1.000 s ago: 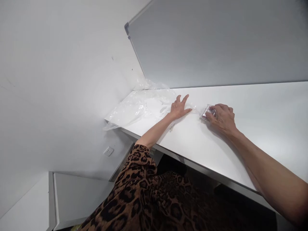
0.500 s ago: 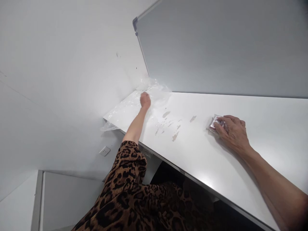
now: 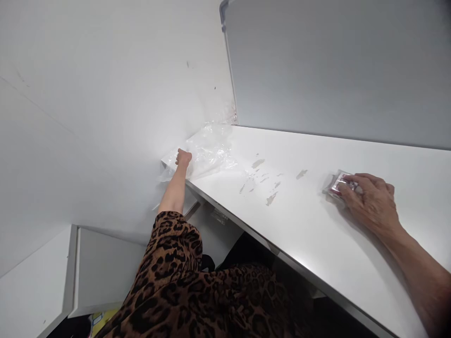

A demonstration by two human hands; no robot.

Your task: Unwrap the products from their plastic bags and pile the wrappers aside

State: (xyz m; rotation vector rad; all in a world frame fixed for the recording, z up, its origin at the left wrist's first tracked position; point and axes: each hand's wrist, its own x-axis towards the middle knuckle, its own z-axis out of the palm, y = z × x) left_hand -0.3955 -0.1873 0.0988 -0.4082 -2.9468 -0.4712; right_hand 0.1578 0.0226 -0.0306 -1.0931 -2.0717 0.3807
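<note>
Clear plastic film (image 3: 211, 143), crumpled and shiny, lies over the left end of the white tabletop (image 3: 299, 225). My left hand (image 3: 183, 158) is closed on the film near the corner by the wall. Over the right part of the table, my right hand (image 3: 375, 199) grips a small silver and red packet (image 3: 340, 184) in clear wrapping between thumb and fingers. The packet is close to the tabletop; its underside is hidden. Several peeled, greyish marks (image 3: 271, 198) show on the surface between my hands.
A large grey board (image 3: 334, 65) with a metal frame stands behind the table. The white wall (image 3: 105, 103) borders the left side. Grey-white panels (image 3: 109, 267) stand low at the left. Dark shapes lie under the table edge.
My left hand has moved left and towards me, and the film has shifted and bunched with it. My right hand still holds the packet. The view has turned slightly.
</note>
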